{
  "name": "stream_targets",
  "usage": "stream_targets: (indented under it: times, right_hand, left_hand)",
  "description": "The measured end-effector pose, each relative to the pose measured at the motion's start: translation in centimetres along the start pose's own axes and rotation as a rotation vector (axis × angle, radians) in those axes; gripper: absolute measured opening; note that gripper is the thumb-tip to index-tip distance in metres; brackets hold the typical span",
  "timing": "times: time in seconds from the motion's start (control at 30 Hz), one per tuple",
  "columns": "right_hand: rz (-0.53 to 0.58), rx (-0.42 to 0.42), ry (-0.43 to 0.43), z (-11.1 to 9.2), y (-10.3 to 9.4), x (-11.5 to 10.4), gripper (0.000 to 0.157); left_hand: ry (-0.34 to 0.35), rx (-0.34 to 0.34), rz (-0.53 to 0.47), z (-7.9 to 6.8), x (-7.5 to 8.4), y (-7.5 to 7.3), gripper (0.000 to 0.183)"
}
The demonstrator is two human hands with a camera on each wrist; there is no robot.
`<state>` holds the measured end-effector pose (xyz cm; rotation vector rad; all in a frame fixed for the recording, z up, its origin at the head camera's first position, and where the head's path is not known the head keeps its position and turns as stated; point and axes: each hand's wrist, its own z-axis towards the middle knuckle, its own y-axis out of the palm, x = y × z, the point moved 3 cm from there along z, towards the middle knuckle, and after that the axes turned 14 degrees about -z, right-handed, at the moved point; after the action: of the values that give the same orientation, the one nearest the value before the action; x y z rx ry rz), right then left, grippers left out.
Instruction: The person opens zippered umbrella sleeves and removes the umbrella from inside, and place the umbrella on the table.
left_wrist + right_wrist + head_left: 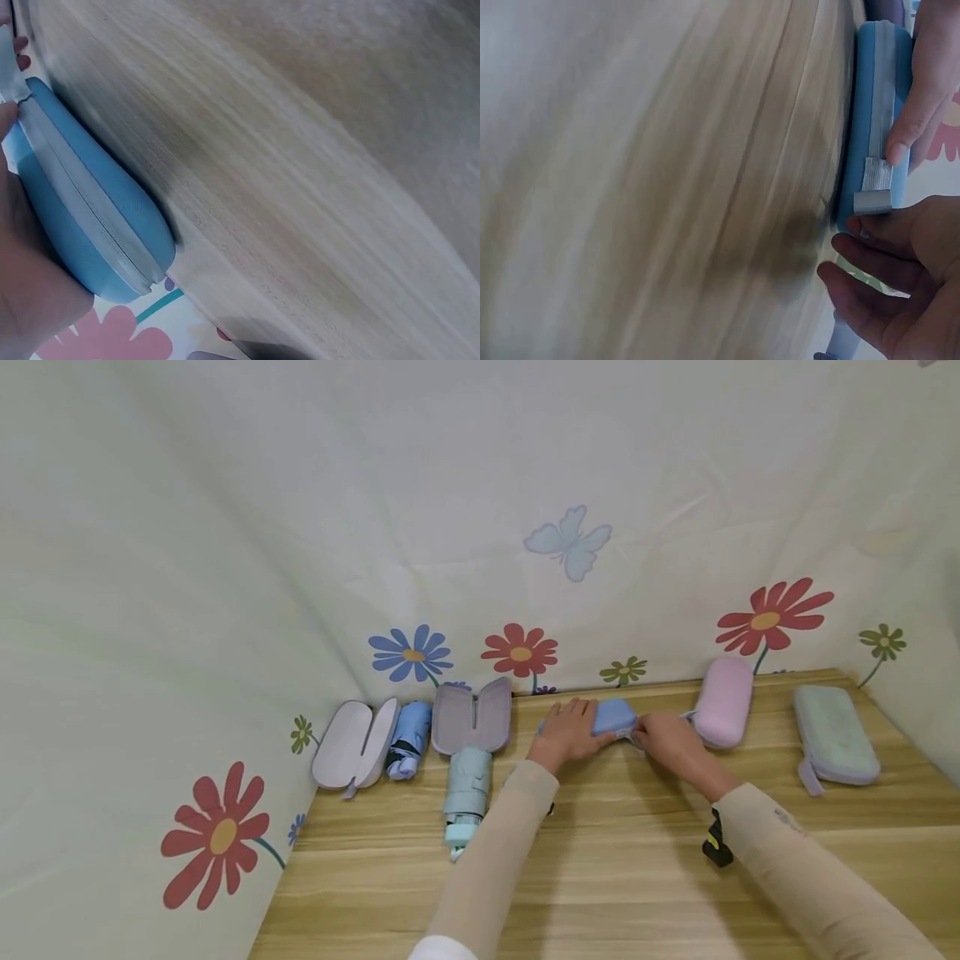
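The blue case point(614, 716) lies at the back edge of the bench point(622, 877). The left hand point(572, 731) holds it, its grip spread over the top with the thumb on the zip side; the right hand's point(670, 743) grip pinches the grey tab point(872, 202) at the case's right end. The pink case point(725, 702) and green case point(836, 732) lie toward the back right corner, two open cases point(455, 727) and two umbrellas point(468, 781) toward the back left.

Pale wall sheet point(420, 485), printed flowers point(222, 837), butterfly point(573, 543); wood-grain tabletop point(622, 885) below.
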<state>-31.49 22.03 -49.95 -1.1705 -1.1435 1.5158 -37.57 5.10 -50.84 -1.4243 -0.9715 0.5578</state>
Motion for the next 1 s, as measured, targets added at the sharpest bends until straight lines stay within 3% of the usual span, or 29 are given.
stream_targets:
  times: [0.27,0.47,0.7,0.83,1.0]
  right_hand:
    - [-0.147,0.069,-0.098,-0.1,-0.5,0.0,0.012]
    - [-0.329,0.201,-0.131,-0.4,-1.1,0.0,0.009]
    - [-0.302,0.191,-0.057,-0.3,-0.9,1.3,0.007]
    - [-0.328,0.203,-0.046,0.4,-0.9,1.9,0.006]
    - [-0.335,0.188,-0.060,1.0,-0.9,1.8,0.008]
  left_hand:
    - [0.036,0.025,0.011,-0.5,0.3,0.0,0.079]
    - [0.011,0.004,0.022,0.5,0.0,0.5,0.084]
    - [-0.039,-0.005,0.025,0.6,0.3,1.2,0.088]
    - [-0.031,0.026,0.060,1.0,0.5,1.3,0.087]
    - [-0.022,-0.010,0.073,1.0,0.1,1.3,0.085]
